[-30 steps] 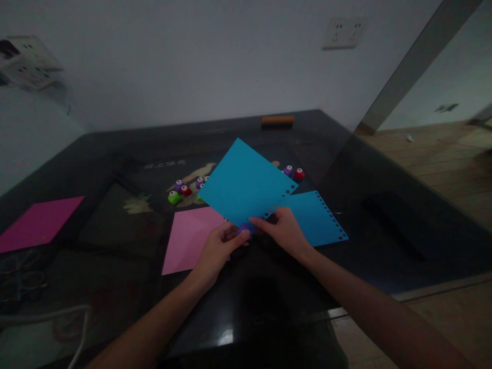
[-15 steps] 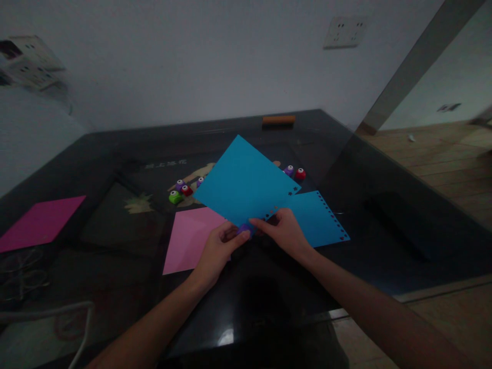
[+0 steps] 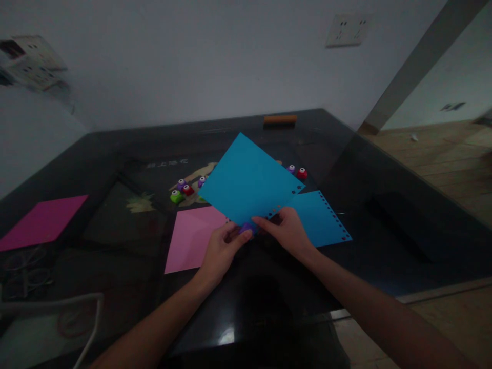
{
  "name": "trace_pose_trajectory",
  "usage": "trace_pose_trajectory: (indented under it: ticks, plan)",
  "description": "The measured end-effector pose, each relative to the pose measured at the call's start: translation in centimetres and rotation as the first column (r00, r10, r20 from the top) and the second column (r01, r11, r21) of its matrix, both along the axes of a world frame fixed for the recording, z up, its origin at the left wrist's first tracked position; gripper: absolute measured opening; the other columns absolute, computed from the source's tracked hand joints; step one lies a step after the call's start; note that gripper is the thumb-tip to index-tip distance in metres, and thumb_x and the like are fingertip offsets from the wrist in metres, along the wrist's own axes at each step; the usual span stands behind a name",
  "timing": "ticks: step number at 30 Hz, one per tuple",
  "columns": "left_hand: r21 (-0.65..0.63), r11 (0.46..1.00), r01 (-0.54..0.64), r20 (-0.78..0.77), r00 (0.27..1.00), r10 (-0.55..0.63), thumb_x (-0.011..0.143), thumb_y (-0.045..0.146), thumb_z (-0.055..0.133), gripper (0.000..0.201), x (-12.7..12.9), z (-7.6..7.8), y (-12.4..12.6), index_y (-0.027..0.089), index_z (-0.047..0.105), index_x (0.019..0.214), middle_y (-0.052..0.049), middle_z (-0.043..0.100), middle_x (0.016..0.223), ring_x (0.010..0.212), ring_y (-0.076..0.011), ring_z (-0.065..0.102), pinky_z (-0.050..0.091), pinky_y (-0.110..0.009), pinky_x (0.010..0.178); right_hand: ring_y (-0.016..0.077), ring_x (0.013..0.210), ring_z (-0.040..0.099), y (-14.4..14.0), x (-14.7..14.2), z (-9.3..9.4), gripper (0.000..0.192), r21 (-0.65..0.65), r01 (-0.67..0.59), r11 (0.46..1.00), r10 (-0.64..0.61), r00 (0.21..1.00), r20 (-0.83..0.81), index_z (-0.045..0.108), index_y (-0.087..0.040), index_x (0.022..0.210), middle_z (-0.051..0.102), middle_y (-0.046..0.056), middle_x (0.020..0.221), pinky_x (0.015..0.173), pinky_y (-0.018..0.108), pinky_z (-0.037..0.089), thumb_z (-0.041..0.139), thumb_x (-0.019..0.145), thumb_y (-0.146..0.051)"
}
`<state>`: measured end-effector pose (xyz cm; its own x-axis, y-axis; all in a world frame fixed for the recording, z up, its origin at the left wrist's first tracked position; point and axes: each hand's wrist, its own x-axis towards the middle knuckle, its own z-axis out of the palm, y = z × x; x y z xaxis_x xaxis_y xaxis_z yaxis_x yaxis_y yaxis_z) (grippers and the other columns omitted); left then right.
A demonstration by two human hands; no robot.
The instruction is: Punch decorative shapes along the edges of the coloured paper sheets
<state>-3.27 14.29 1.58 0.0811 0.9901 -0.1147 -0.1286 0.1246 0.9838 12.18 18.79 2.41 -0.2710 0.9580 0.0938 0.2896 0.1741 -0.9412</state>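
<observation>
My left hand (image 3: pixel 220 249) is closed round a small purple paper punch (image 3: pixel 247 227), its thumb on the near side. My right hand (image 3: pixel 289 231) pinches the lower edge of a blue sheet of paper (image 3: pixel 251 177) beside the punch. The sheet is raised at a slant, and its bottom corner meets the punch; whether it sits in the slot is hidden. Small shaped holes run along its lower right edge. Under my right hand lies a second blue sheet (image 3: pixel 322 220) with a row of holes. Partly beneath my left hand is a light pink sheet (image 3: pixel 192 238).
Several coloured punches (image 3: pixel 177 196) lie behind the raised sheet, among them a red one (image 3: pixel 302 173) at right. A magenta sheet (image 3: pixel 45 220) and scissors (image 3: pixel 26 279) are at left. A white cable (image 3: pixel 57 302) crosses the near left corner. An orange-brown roll (image 3: pixel 280 119) rests by the wall.
The raised blue sheet has turned slightly, its left corner shifting right and its right corner rising a little. Both hands keep their holds. The whole view has shifted slightly.
</observation>
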Motion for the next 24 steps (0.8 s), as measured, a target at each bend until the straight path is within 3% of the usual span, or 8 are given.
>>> trace_pose_trajectory:
  ticks: [12, 20, 24]
  plan:
    - [-0.016, 1.0, -0.012, -0.096, 0.995, 0.011, 0.072, 0.035, 0.067, 0.03, 0.0, -0.3, 0.5, 0.015, 0.066, 0.094, -0.007, 0.072, 0.096, 0.095, -0.0251, 0.063, 0.046, -0.038, 0.087, 0.0107, 0.046, 0.045, 0.4, 0.1, -0.7, 0.037, 0.092, 0.046, 0.995, -0.059, 0.987, 0.148, 0.049, -0.017, 0.049, 0.054, -0.001, 0.048, 0.044, 0.023, 0.031, 0.061, 0.076, -0.039]
    - [-0.006, 0.999, 0.04, -0.187, 0.982, -0.04, 0.072, 0.033, 0.067, 0.03, -0.6, -0.9, 1.0, 0.016, 0.065, 0.097, -0.007, 0.071, 0.097, 0.092, -0.0242, 0.065, 0.047, -0.041, 0.087, 0.0128, 0.049, 0.053, 0.7, 0.1, -0.9, 0.034, 0.036, 0.063, 0.997, -0.067, 0.99, 0.124, 0.053, -0.017, 0.049, 0.061, 0.001, 0.053, 0.047, 0.024, 0.035, 0.063, 0.076, -0.035]
    - [0.026, 1.0, 0.001, -0.307, 0.952, 0.008, 0.069, 0.032, 0.07, 0.03, -0.8, -1.2, 1.1, 0.016, 0.065, 0.095, -0.007, 0.071, 0.094, 0.087, -0.0238, 0.066, 0.05, -0.04, 0.083, 0.0154, 0.051, 0.058, 0.9, 0.2, -1.0, 0.031, -0.012, 0.069, 0.998, -0.068, 0.993, 0.092, 0.06, -0.016, 0.053, 0.065, 0.004, 0.055, 0.048, 0.025, 0.038, 0.063, 0.077, -0.036]
